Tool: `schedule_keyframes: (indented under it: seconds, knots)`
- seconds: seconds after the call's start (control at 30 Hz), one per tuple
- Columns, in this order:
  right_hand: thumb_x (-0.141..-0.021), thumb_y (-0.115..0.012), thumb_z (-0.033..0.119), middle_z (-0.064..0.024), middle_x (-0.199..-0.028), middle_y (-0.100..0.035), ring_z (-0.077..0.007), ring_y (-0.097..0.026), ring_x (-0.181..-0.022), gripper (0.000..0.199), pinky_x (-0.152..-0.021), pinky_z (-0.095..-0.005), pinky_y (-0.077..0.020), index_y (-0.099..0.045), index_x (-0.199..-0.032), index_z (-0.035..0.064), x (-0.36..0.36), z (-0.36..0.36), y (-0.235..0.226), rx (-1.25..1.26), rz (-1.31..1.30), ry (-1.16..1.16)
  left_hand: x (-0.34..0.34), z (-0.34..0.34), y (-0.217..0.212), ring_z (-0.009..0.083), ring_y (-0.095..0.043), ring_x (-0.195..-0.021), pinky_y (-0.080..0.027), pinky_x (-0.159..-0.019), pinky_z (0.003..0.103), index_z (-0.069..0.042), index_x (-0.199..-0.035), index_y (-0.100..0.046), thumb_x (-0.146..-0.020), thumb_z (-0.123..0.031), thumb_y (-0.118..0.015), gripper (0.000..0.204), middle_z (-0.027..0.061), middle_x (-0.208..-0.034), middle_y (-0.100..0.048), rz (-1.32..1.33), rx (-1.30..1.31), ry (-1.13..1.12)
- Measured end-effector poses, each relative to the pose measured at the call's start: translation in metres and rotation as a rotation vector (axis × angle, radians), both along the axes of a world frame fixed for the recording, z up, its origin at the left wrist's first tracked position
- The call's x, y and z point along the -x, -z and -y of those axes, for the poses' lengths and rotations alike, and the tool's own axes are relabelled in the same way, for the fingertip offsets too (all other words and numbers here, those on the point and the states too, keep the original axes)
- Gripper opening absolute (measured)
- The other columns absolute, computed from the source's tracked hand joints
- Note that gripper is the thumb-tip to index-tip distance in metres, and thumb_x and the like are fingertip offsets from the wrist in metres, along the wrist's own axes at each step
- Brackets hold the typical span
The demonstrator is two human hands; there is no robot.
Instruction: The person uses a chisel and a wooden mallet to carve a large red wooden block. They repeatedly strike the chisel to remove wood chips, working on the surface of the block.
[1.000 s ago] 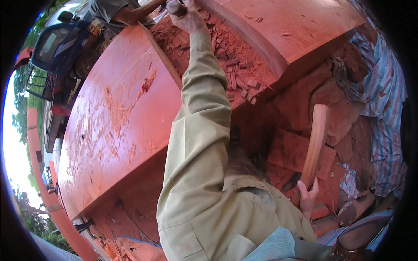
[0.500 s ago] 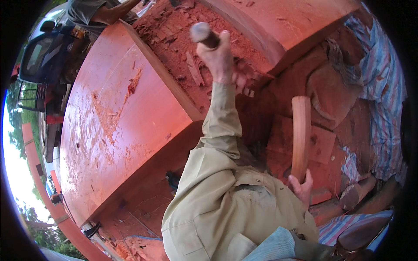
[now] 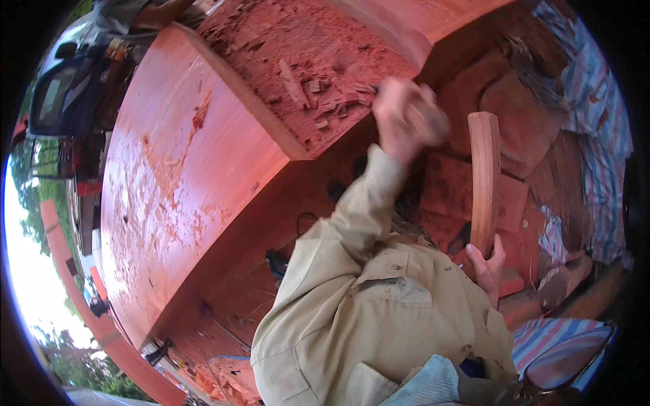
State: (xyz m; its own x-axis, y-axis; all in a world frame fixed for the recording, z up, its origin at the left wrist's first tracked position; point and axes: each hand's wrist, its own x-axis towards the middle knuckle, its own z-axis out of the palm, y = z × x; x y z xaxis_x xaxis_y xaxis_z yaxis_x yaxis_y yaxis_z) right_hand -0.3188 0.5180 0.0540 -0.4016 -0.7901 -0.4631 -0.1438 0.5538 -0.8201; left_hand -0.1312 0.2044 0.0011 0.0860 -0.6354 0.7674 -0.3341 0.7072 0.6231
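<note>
My left hand (image 3: 399, 115) is closed on a short tool (image 3: 431, 126) with a blunt round end. Motion blurs both, so the tool's exact kind does not show. The hand hangs just off the corner of a chip-strewn reddish wood surface (image 3: 365, 54), left of a curved wooden piece (image 3: 483, 183). My right hand (image 3: 489, 267) grips that piece near its lower end, thumb on the left side. The piece stands nearly upright, with its flat cut end at the top; the right hand partly hides its lower end.
A large smooth reddish wood slab (image 3: 196, 162) fills the left. Another wood block (image 3: 440, 30) lies at the top. Striped sheeting (image 3: 596, 155) hangs at the right. Dark glasses (image 3: 569, 358) appear at lower right. A person's arm (image 3: 159, 13) and a blue vehicle (image 3: 64, 95) are at upper left.
My left hand has swung down and to the right with the tool, from above the chips to beside the wooden piece. The wooden piece sits slightly higher and further right in view.
</note>
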Motion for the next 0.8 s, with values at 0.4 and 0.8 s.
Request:
schedule_keyframes:
  seconds: [0.4, 0.8]
  knots:
    - [-0.09, -0.079, 0.02, -0.0129, -0.11, -0.072, -0.0218, -0.065, -0.099, 0.049, -0.09, -0.037, -0.0523, -0.062, -0.128, -0.0044, 0.009, 0.0, -0.006, 0.061, -0.049, -0.125, -0.148, 0.145, -0.03, 0.0133, -0.066, -0.079, -0.055, -0.073, 0.029, -0.006, -0.084, -0.061, -0.084, 0.011, -0.071, 0.02, 0.0041, -0.086, -0.07, -0.27, -0.013, -0.392]
    - [-0.089, -0.081, 0.024, -0.0175, -0.119, -0.071, -0.0251, -0.066, -0.107, 0.062, -0.099, -0.0391, -0.0515, -0.059, -0.135, -0.0097, 0.016, -0.007, 0.001, 0.076, -0.103, -0.181, -0.046, -0.007, -0.045, 0.033, -0.067, -0.081, -0.054, -0.074, 0.044, -0.006, -0.094, -0.064, -0.071, 0.004, -0.074, 0.027, 0.012, -0.077, -0.063, -0.105, -0.007, -0.222]
